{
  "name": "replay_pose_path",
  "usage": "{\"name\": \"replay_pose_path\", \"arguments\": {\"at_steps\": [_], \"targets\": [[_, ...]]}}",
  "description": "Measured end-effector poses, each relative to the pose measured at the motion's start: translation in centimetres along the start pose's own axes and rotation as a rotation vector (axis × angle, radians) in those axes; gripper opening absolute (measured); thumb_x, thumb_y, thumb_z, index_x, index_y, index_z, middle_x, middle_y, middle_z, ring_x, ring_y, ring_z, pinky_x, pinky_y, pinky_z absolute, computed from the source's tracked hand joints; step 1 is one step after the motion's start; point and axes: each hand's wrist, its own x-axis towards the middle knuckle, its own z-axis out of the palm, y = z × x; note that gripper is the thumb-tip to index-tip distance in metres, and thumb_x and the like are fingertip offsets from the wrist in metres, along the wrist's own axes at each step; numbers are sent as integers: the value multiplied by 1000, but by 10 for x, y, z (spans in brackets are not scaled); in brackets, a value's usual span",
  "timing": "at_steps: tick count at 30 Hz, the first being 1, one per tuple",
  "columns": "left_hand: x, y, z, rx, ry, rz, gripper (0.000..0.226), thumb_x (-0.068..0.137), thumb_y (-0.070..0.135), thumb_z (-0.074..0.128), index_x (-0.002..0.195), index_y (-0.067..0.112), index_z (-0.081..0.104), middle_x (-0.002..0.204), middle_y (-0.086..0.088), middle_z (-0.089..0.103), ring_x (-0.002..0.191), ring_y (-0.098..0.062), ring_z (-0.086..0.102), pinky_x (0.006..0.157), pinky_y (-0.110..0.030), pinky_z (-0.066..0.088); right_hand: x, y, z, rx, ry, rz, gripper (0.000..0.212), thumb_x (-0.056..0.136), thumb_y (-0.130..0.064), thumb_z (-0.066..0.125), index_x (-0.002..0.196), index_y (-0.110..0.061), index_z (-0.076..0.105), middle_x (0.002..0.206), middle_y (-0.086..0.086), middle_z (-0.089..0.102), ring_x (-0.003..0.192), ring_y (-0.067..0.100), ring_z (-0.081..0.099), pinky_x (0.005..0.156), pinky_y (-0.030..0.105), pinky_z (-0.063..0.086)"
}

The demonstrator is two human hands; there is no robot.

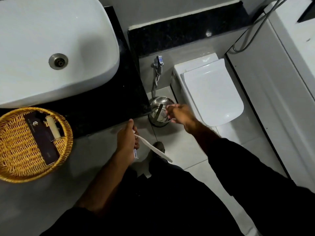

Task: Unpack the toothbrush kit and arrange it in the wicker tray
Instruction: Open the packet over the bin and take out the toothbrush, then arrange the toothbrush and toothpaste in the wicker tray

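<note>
White, light and stiff, the toothbrush [153, 149] is being pinched at its neck by left-hand fingers [131, 124]; clear wrapping [168, 106] is being gripped by the right hand [180, 114] over the steel bin [157, 120].

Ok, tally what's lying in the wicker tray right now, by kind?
In the wicker tray:
Dark flat box: 1
Small cream tube: 1
Total: 2
The white toothbrush is outside the tray, in the left hand.

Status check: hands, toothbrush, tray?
Left hand gripping toothbrush. Right hand holding clear wrapper over bin. Tray holds dark box; path clear.
</note>
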Motion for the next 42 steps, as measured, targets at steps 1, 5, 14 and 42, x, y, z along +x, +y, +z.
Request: {"name": "replay_pose_path", "arguments": {"at_steps": [1,5,14,42], "targets": [[0,0,0,12,2,5,42,96,48,49,64,21,47,41,9,35,30,-5,24,32,-16,21,-15,1,4,38,-133,14,15,99,-26,59,97,-17,71,77,4,74,66,13,61,67,26,58],[1,1,-2,73,55,29,43,94,50,51,62,21,50,44,6,40,30,-7,28,34,-17,24,-71,10,27,-106,-535,35,42,98,-45,59,114,-9,72,96,12,79,74,19,73,77,35,63],[-24,39,-41,-114,91,102,42,92,54,53,65,22,55,55,2,46,36,-9,44,38,-19,34,-130,-21,92,-60,-544,-145,19,94,-15,71,109,-4,73,102,21,77,63,16,71,59,23,59],[-21,61,-328,-386,-10,308,46,91,-7,56,134,11,52,125,-7,70,106,-15,70,69,-19,58,-178,-69,331,25,-609,-61,27,96,-7,67,122,-10,71,110,14,77,89,22,75,76,34,64]]}}
